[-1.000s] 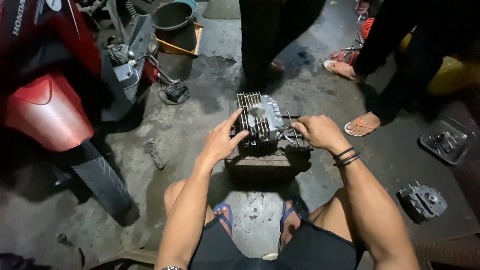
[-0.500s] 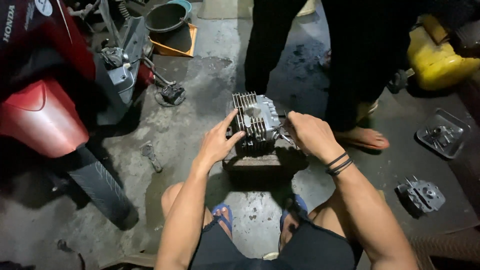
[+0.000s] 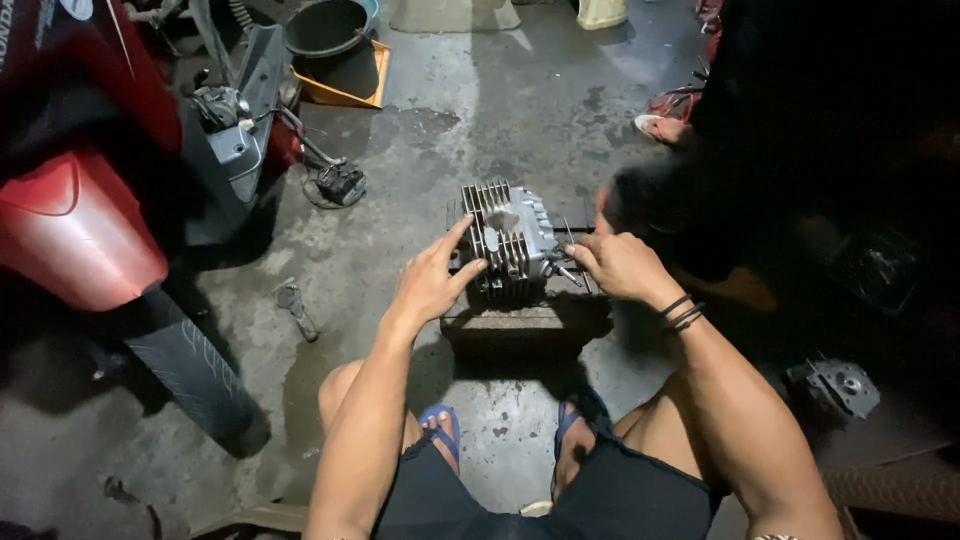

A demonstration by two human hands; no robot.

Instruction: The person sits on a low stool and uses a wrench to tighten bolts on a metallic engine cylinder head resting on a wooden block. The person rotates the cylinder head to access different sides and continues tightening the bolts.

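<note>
Both hands steady the finned engine cylinder (image 3: 507,240) on a low block (image 3: 520,322) on the floor: left hand (image 3: 432,285) pressed flat against the fins, right hand (image 3: 620,265) gripping the stud side. Risk: cylinder tipping off the narrow block if either grip slackens.

Both hands (image 3: 432,283) (image 3: 622,266) forward, fingers curled, arms outstretched.

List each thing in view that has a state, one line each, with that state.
Finned engine cylinder: upright on a block, steadied by both hands.
Left hand: open, fingers on the fins.
Right hand: at the cylinder's studs; grip unclear.
Dark basin: upright in an orange tray.
Red motorcycle: parked, partly stripped.
</note>
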